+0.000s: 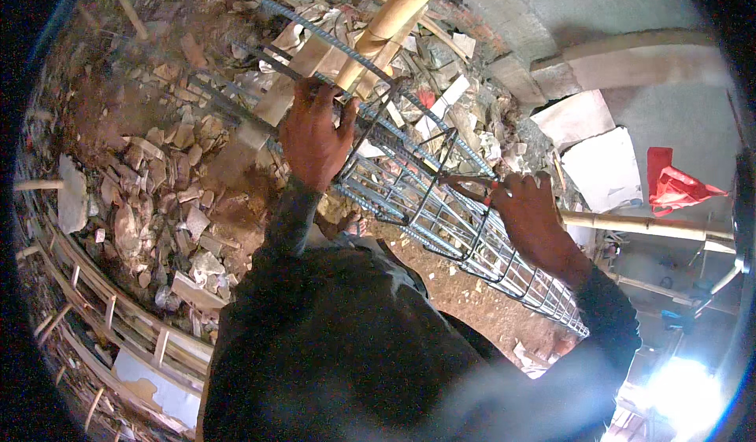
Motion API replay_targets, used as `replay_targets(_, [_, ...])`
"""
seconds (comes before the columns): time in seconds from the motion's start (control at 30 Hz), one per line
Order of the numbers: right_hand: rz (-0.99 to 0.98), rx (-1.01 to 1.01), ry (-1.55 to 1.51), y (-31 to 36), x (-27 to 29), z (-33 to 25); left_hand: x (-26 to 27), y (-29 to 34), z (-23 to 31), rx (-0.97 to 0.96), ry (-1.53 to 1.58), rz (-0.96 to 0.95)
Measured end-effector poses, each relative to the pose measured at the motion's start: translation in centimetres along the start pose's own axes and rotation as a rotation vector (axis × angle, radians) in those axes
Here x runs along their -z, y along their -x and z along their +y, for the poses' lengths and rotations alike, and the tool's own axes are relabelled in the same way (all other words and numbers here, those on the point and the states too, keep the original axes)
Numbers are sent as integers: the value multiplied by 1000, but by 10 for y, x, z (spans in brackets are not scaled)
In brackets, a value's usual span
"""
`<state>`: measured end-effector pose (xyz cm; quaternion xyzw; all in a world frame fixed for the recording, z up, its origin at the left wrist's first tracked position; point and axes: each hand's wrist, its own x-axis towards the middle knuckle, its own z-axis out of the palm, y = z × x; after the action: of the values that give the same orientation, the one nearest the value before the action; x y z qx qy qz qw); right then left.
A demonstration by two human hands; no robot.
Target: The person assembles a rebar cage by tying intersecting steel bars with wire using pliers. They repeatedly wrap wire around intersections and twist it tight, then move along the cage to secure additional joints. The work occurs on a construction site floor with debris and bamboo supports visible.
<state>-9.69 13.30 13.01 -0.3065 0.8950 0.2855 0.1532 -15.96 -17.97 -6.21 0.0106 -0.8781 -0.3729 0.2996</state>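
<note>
A long rebar cage [410, 221] of ribbed steel bars and square tie hoops slants from the upper left down to the lower right before me. My left hand [316, 139] is closed round a bar on its left side, beside one of the hoops. Farther right, my right hand [535, 220] grips what look like pincers [466, 185], with dark rusty jaws and a bit of red at the handle. Their jaws point left and meet the cage near a hoop corner; the exact contact is too small to tell.
A bamboo pole [398, 21] rises just beyond my left hand, and another bamboo pole [646, 223] lies at right. Broken rubble [169, 166] covers the ground at left. White sheets [605, 170] and a red plastic bag [679, 186] lie by the grey wall. A bright light [683, 395] glares lower right.
</note>
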Motion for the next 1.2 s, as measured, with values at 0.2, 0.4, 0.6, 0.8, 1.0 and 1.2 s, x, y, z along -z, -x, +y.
replay_targets(0.2, [-299,7,-120,-17,26,17,-5,-1,-5,-26,-28,-26])
replay_targets(0.4, [-612,23,-608,-57,30,45,-7,-7,-6,63,38,-36])
replay_targets(0.6, [-804,-3,-730,-73,44,62,-5,-8,-4,100,-35,-87])
replay_targets(0.8, [-39,104,240,-43,41,51,-5,-7,-2,121,-41,-49])
replay_targets(1.0, [-85,122,212,-48,31,70,-2,-8,0,109,9,-68])
replay_targets(1.2, [-224,231,221,-94,25,105,-4,-7,0,138,-30,-103])
